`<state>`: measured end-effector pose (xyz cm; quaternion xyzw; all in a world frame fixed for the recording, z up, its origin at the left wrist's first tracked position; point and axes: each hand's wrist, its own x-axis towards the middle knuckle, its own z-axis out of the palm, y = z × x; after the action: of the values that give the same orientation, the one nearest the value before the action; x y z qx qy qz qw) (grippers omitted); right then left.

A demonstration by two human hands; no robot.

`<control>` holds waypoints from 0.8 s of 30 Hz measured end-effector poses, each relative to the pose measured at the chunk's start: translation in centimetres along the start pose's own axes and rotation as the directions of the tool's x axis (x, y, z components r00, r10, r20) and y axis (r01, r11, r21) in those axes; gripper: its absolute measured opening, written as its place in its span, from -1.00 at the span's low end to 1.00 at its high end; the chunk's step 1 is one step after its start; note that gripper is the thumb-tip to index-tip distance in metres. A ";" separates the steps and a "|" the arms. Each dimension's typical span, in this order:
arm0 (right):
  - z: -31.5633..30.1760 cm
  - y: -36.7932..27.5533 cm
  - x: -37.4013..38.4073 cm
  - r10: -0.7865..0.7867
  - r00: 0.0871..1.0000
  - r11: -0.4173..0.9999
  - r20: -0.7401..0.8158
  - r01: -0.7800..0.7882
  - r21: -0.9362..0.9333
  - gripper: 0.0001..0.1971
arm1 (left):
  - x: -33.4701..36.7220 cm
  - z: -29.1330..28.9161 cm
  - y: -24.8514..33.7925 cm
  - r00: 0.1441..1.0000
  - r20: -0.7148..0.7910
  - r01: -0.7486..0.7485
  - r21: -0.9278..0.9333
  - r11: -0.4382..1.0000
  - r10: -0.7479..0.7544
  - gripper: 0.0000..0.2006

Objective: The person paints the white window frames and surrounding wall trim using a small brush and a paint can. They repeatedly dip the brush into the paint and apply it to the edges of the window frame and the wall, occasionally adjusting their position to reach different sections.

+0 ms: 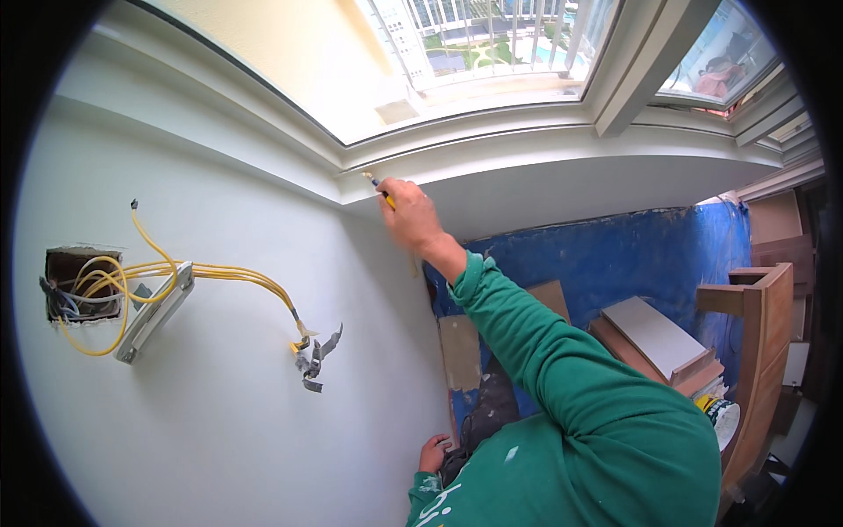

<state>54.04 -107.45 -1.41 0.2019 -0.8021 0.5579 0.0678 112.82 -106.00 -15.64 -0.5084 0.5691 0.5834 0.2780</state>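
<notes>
My right hand (408, 215) reaches up to the inner corner of the window frame (492, 140). It is closed around a small paintbrush (389, 199) with a yellow and dark handle. The pale brush tip meets the white frame, or sits very close to it, just under the glass. Lower down, near the white wall (219, 422), my left hand (432, 452) rests against my dark trousers (483, 413). Its fingers look loosely laid there and hold nothing that I can see; part of the hand is hidden.
Yellow wires (237, 270) and a switch plate (156, 314) hang from an open wall box (83, 285) at left. Blue sheeting (606, 255) covers the floor. At right stand a wooden frame (760, 351), stacked boards (659, 338) and a white tub (724, 423).
</notes>
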 end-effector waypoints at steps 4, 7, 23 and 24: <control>-3.4 1.2 -0.3 0.071 0.997 0.995 -0.036 -0.073 -0.064 -0.85 | -0.3 -0.1 0.1 1.000 0.002 0.018 0.017 1.000 -0.018 -0.59; -6.6 3.2 -0.7 0.097 0.993 0.989 -0.070 -0.104 -0.105 -0.85 | 0.5 -0.5 0.1 0.999 -0.001 0.054 0.012 0.998 -0.054 -0.59; -13.4 2.6 -2.6 0.102 0.979 0.833 -0.178 -0.182 -0.522 -0.81 | 0.4 -0.7 1.5 0.999 0.039 -0.034 0.011 0.999 0.034 -0.60; -11.8 2.2 -2.5 0.113 0.983 0.839 -0.148 -0.174 -0.515 -0.81 | 0.2 -0.7 1.4 0.999 0.030 -0.020 0.013 1.000 0.020 -0.60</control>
<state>54.03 -95.27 0.19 0.0835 -0.9318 0.3311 0.1232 111.65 -106.99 -15.22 -0.4921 0.5739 0.5897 0.2842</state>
